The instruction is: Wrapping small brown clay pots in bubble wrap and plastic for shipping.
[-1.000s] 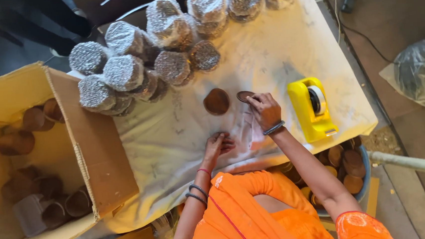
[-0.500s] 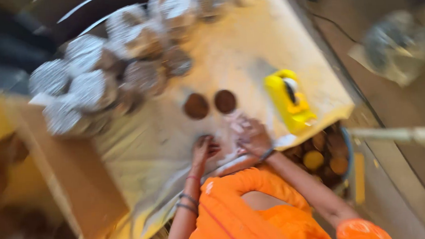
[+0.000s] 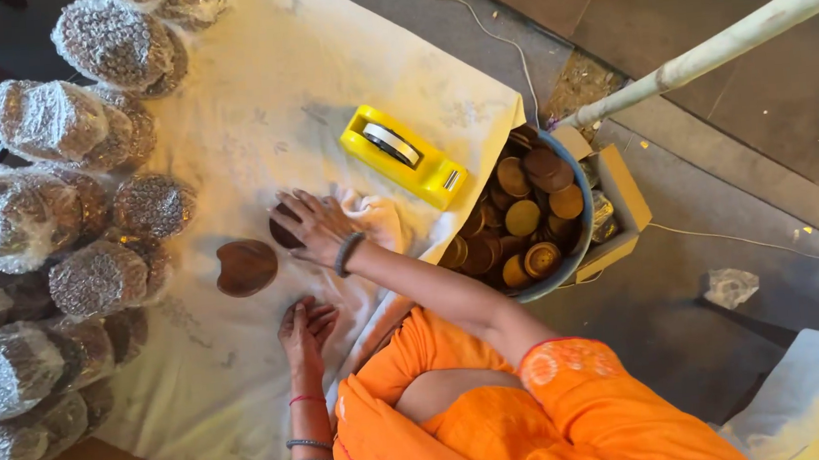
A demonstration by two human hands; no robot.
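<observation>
orange garment (image 3: 500, 425) | dark bracelet (image 3: 346, 254) | thin wrist bangles (image 3: 302, 446)

Our right hand (image 3: 315, 225) lies palm down with the fingers spread wide and pointing away from us, the back of the hand facing up. A dark bangle circles its wrist. The right forearm runs bare from the wrist back toward our body, the elbow bent and the upper arm ending in an orange sleeve. Our left hand (image 3: 303, 330) rests flat and nearer to us, fingers together and slightly curled. Its forearm comes straight in from below, with a thin red thread and two dark bangles around it.
</observation>
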